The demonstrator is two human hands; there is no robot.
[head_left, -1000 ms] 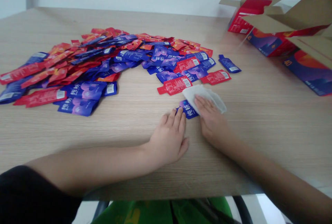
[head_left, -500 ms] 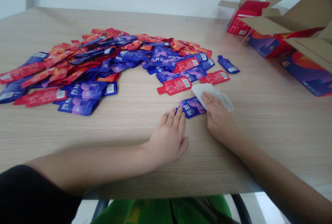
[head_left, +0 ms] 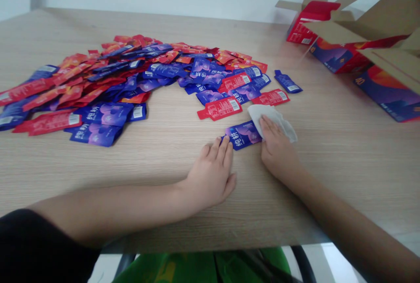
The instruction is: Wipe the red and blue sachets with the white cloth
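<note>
A blue-purple sachet (head_left: 244, 135) with a narrow neck lies flat on the table, its printed front up. My left hand (head_left: 212, 171) rests on the table with its fingers stretched out, the fingertips pressing on the sachet's neck end. My right hand (head_left: 278, 147) lies over a folded white wipe (head_left: 274, 119), which its fingers press down at the sachet's right end. That end is hidden beneath the wipe and fingers. Just beyond lie a red sachet (head_left: 219, 109) with its barcode side up and another red sachet (head_left: 271, 97).
A wide heap of red and blue sachets (head_left: 131, 71) spreads over the table (head_left: 157, 165) at left and centre. One blue sachet (head_left: 288, 82) lies apart at right. Open cartons stand at the far right: a small red box (head_left: 302, 25) and larger blue-red boxes (head_left: 387, 92).
My right hand and the wipe have slid slightly right along the sachet, uncovering more of its front. My left hand stays on the neck end.
</note>
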